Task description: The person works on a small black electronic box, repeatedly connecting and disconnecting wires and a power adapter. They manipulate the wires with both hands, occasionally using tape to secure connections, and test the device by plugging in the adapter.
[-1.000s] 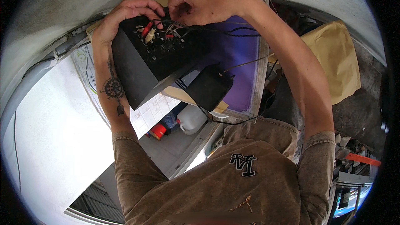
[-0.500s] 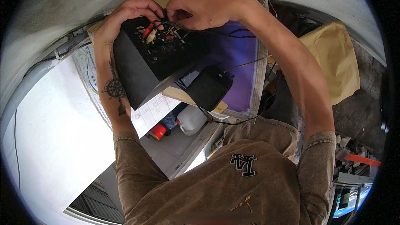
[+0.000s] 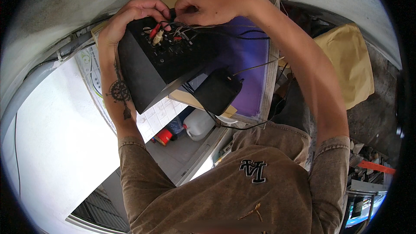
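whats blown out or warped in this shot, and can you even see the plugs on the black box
Head view: the white surface at lower left is blown out, with no detail; straight edges like the frame bow toward the dark round rim. The black box is in shade yet sharp, its red plugs readable between left hand and right hand.

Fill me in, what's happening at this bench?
A person is working on the wired face of a black box. The left hand grips the box's far edge and steadies it. The right hand pinches among the thin wires next to the red and white plugs. A smaller black unit sits just beside the box, above a purple-screened frame.
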### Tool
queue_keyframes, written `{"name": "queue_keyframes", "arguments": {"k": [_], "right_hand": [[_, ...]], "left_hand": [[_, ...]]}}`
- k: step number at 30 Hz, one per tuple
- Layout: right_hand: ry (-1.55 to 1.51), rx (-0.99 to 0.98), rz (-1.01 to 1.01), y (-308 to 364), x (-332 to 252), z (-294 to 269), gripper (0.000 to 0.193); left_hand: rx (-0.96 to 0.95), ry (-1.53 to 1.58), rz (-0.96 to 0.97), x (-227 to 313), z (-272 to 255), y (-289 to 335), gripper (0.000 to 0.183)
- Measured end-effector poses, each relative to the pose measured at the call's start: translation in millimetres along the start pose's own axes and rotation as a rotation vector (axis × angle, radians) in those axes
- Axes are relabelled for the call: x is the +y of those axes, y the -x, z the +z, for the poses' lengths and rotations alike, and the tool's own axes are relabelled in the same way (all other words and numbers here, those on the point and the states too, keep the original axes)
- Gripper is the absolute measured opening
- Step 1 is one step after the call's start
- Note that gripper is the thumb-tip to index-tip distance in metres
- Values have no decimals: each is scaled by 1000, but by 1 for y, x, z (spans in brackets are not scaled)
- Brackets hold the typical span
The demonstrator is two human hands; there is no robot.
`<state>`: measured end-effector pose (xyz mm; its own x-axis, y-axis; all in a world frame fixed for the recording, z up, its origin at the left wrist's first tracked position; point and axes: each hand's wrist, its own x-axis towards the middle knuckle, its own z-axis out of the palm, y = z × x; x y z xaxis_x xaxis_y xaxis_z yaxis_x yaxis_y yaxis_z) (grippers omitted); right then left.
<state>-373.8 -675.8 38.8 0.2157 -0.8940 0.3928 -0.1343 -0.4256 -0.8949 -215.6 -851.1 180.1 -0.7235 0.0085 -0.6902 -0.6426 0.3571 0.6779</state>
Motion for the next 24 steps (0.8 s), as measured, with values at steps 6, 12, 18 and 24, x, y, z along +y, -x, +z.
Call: {"name": "queue_keyframes", "arguments": {"k": [6, 12, 18, 24], "right_hand": [[42, -151, 175, -7, -6, -9, 37], [12, -141, 131, -11, 0, -7, 32], [-43, -96, 152, -8, 1, -7, 30], [-79, -49, 175, -1, -4, -5, 27]], "left_hand": [[-31, -15, 9, 3, -1, -1, 61], [16, 10, 25, 3, 3, 1, 58], [22, 62, -16, 5, 6, 2, 58], [15, 43, -6, 1, 3, 1, 56]]}}
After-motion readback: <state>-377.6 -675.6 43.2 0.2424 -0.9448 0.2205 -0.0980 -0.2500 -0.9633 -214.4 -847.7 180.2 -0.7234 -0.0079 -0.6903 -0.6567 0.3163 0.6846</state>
